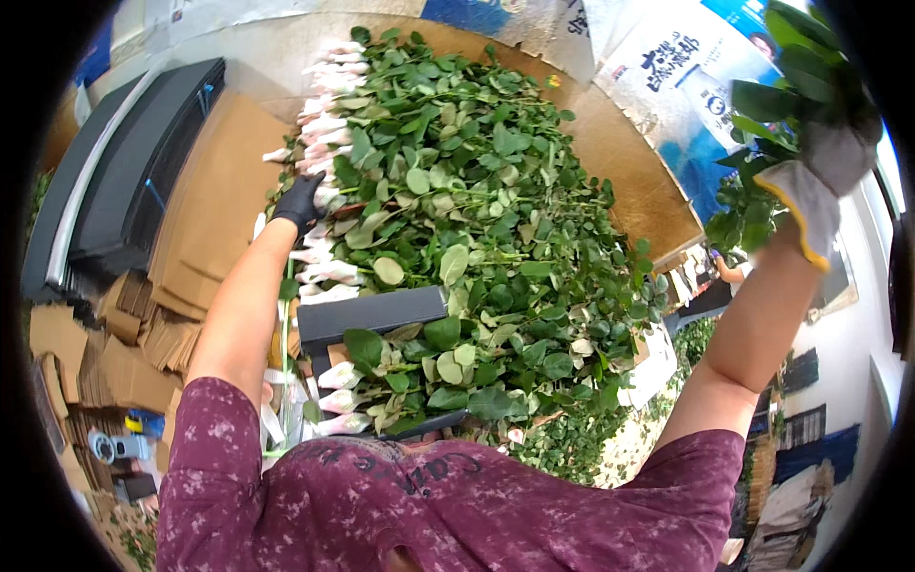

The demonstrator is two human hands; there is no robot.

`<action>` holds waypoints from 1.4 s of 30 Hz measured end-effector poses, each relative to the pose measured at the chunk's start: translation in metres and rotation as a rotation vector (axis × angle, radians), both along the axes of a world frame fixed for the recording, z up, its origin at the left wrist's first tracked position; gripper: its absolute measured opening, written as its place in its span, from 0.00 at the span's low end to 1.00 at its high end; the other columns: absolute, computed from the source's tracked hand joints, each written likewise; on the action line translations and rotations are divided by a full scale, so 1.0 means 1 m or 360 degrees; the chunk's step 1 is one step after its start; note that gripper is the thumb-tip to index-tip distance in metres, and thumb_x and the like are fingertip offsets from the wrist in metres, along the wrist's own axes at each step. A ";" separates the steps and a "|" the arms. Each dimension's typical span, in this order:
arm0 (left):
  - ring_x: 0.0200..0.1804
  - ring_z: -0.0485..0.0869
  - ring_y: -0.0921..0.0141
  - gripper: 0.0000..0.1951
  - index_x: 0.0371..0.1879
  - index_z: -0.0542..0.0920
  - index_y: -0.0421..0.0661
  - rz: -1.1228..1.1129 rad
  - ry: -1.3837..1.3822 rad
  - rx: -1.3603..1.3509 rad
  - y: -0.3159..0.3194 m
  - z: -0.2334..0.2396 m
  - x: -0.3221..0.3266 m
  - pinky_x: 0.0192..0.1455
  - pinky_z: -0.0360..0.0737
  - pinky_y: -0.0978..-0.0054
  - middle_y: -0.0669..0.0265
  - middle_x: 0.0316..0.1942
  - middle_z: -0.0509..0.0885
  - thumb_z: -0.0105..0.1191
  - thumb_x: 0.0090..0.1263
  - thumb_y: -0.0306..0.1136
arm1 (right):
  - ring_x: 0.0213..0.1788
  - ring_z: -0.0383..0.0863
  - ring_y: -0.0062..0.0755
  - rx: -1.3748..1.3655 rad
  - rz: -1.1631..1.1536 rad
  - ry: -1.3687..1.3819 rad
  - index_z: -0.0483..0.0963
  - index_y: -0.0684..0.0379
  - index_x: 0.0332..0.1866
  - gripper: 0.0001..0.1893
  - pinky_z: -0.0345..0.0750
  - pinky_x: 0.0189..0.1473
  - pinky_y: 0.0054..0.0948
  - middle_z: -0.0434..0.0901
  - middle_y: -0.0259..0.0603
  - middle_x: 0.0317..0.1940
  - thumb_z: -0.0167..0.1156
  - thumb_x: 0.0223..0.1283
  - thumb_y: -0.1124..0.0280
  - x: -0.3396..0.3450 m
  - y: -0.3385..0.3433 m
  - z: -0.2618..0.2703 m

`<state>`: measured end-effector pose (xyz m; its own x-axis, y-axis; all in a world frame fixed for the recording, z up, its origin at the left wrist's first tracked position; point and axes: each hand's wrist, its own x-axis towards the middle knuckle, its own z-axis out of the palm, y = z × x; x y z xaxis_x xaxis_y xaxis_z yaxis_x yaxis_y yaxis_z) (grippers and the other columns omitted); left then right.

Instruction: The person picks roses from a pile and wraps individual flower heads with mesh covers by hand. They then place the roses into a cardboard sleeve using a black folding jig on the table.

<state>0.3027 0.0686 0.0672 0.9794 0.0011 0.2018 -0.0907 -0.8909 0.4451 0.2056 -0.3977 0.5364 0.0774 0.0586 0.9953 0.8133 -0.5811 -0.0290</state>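
Note:
A wide pile of leafy cut stems (457, 186), likely roses, covers the table, with pale netted flower heads (332, 136) lined up along its left edge. My left hand (300, 202), in a black glove, rests among those heads, fingers down at one of them; whether it grips a head is hard to tell. Raised at the upper right, my right hand (822, 171) wears a grey glove with a yellow cuff and is closed around green leafy stems (793, 79). Nearer my body, a dark long block (372, 314) lies by several netted heads (342, 400) and their foliage.
Flat cardboard sheets (214, 186) and stacked black boxes (143, 171) stand at the left. Below them are cardboard pieces (129, 365) and a light-blue tape dispenser (118, 448). The brown tabletop edge (636, 193) shows at the right. Another person's arm (729, 272) appears beyond.

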 end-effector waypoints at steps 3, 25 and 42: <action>0.55 0.78 0.52 0.29 0.56 0.76 0.55 -0.0005 0.0192 0.0226 -0.011 0.041 0.002 0.58 0.76 0.60 0.52 0.60 0.69 0.67 0.51 0.39 | 0.44 0.83 0.33 -0.0015 0.0568 0.0436 0.75 0.67 0.53 0.17 0.82 0.48 0.32 0.83 0.47 0.45 0.49 0.59 0.83 -0.006 0.028 -0.016; 0.55 0.79 0.57 0.41 0.68 0.62 0.41 -0.1067 -0.0069 -0.0607 -0.078 0.126 -0.063 0.59 0.75 0.64 0.49 0.57 0.77 0.66 0.58 0.45 | 0.41 0.81 0.30 -0.0654 0.0130 0.1123 0.73 0.63 0.49 0.19 0.78 0.45 0.30 0.82 0.44 0.39 0.64 0.49 0.77 0.091 0.090 -0.185; 0.39 0.83 0.55 0.21 0.49 0.83 0.60 -0.0861 0.0150 -0.0027 -0.054 0.017 -0.079 0.45 0.79 0.60 0.56 0.39 0.85 0.55 0.56 0.28 | 0.44 0.80 0.29 0.0098 0.0563 0.0792 0.71 0.64 0.56 0.24 0.80 0.44 0.27 0.79 0.43 0.46 0.58 0.60 0.58 0.007 0.033 -0.106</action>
